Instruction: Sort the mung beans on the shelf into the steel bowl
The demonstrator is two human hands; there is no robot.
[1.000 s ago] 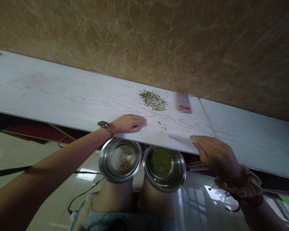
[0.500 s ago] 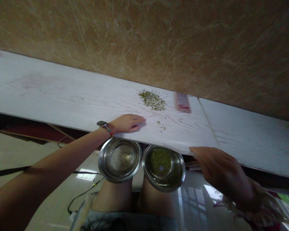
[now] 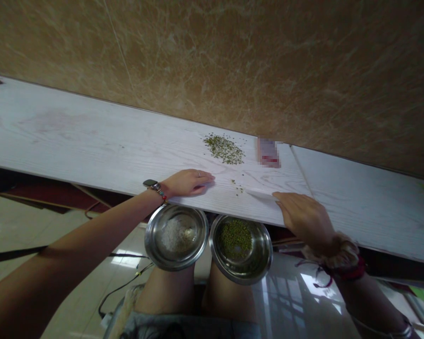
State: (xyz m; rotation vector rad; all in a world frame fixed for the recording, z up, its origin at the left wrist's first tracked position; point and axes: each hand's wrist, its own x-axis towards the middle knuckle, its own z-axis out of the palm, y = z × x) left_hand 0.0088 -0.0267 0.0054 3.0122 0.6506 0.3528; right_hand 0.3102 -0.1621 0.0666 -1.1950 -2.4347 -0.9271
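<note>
My left hand [image 3: 189, 182] lies on the white wood-grain board, palm down with its fingers stretched out. Just beyond it spreads a patch of small green beans [image 3: 224, 149], and a few loose beans [image 3: 237, 187] lie off its fingertips. Over the board's front edge, my right hand [image 3: 302, 216] is closed on a thin white sheet [image 3: 259, 194], whose tip points at the loose beans. Below that edge, a steel bowl of green beans [image 3: 236, 238] stands beside another steel bowl [image 3: 176, 235] with whitish matter in it, too blurred to name.
A brown marbled wall [image 3: 212, 61] rises behind the narrow board [image 3: 92, 136]. A small blurred-out packet-like item [image 3: 268, 152] lies near the wall. Both bowls are above my knees. A cable [image 3: 122, 285] runs down to the tiled floor at left.
My right hand has moved up and slightly left, from the board's front edge onto the board, bringing the thin white sheet close to the loose beans. My left hand has stayed in place.
</note>
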